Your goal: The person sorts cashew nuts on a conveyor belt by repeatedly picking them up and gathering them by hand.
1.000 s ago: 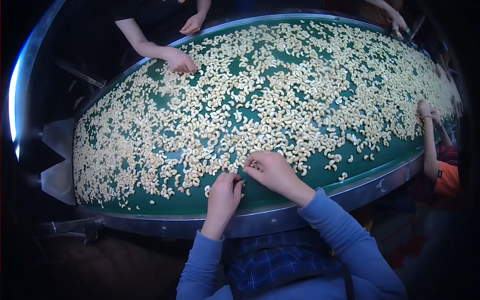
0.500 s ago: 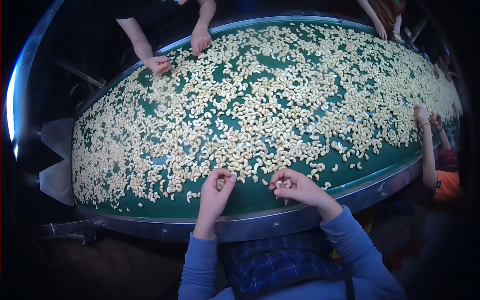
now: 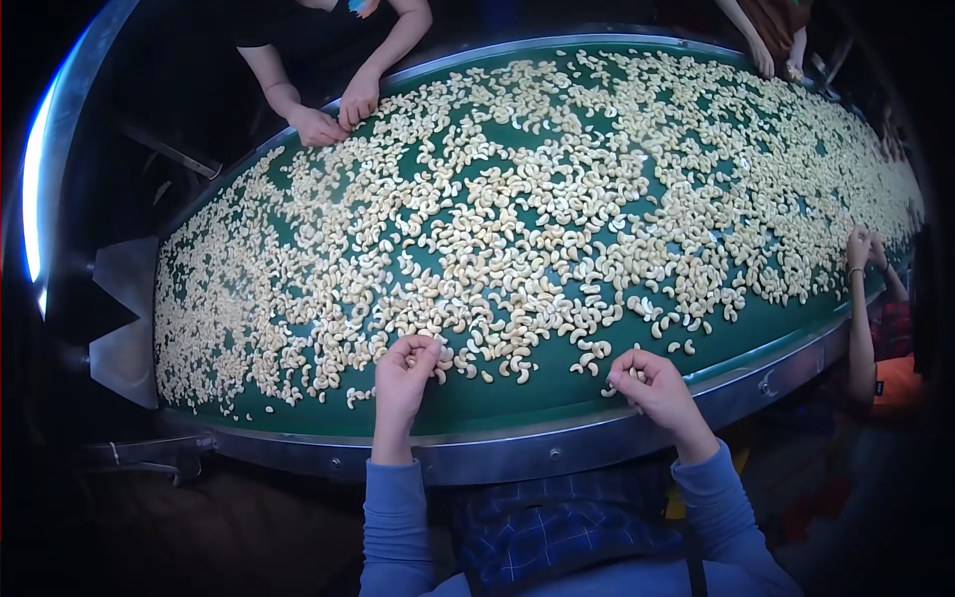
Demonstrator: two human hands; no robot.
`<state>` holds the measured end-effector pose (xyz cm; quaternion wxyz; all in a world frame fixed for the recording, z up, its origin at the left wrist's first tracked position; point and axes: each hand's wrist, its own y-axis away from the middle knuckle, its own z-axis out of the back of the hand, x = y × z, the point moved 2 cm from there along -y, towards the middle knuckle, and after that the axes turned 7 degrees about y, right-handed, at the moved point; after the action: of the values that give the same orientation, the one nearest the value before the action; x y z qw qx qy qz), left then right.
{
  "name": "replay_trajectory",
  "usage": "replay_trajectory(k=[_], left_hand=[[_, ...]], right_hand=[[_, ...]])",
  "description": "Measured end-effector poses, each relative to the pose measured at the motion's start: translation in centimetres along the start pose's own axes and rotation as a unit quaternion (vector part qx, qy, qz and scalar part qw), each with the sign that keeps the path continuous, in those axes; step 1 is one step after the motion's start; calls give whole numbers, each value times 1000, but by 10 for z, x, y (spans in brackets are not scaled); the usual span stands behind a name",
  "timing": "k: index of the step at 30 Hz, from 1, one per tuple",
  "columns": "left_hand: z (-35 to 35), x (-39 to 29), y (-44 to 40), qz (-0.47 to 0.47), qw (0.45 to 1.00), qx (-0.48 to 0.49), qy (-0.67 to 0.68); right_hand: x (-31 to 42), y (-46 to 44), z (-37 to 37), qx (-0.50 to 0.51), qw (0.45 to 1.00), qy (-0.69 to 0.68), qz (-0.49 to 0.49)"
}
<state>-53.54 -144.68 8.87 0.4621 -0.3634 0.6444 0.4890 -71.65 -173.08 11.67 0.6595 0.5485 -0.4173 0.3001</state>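
Green belt (image 3: 497, 406): left hand (image 3: 402, 386), right hand (image 3: 659, 390) farther apart than before, both grips closed around cashews (image 3: 638, 376).

It's gloomy in here, with one white light (image 3: 33, 199) blazing far out past the left fingers (image 3: 426, 358). A green table (image 3: 502, 406) spreads beneath them and away on either side, its metal rim (image 3: 477, 463) curving round on the near side, bolted and faintly blue. Well left of those fingers I see two pointed plates (image 3: 124, 363), one beyond the other; farther off on that side, a slanting bar (image 3: 174, 149). The floor (image 3: 249, 527), nearer than the fingers, is murky brown, with a dim red patch (image 3: 801, 512) to the right of the right fingers (image 3: 627, 366).
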Motion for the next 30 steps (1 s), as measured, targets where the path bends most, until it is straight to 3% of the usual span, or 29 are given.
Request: replay_trajectory(k=[4,7,8,11,13,15,18,21,23,25,27,29,30], left_hand=[[-26,-8,-9,-104,979,4,-176],[-68,-23,-21,-237,891,7,-386],[-70,-11,-30,-306,867,-6,-394],[-74,-4,-36,-202,882,16,-426],[-76,0,-35,-201,878,31,-434],[-79,4,-32,-193,871,35,-450],[-88,14,-26,-271,816,7,-511],[-95,15,-24,-270,783,-14,-561],[-91,6,-18,-125,926,15,-356],[-77,5,-18,-26,997,34,-71],[-47,20,-22,20,962,45,268],[-27,8,-22,-1,949,-52,312],[-19,3,-27,-48,959,-121,253]], right_hand=[[-6,-3,21,-18,1000,-8,-12],[-1,-3,26,-11,1000,13,-1],[0,-2,31,-16,999,26,11],[-6,4,41,-35,998,47,23],[-15,8,52,-48,998,45,-1],[-21,8,60,-78,992,94,42],[-23,9,63,-120,971,176,113],[-18,15,64,-143,947,240,157],[-17,21,69,-145,940,257,169],[-21,24,80,-141,941,253,176],[-32,22,90,-148,949,217,176],[-30,25,98,-157,960,175,154],[-25,26,101,-159,959,182,149]])
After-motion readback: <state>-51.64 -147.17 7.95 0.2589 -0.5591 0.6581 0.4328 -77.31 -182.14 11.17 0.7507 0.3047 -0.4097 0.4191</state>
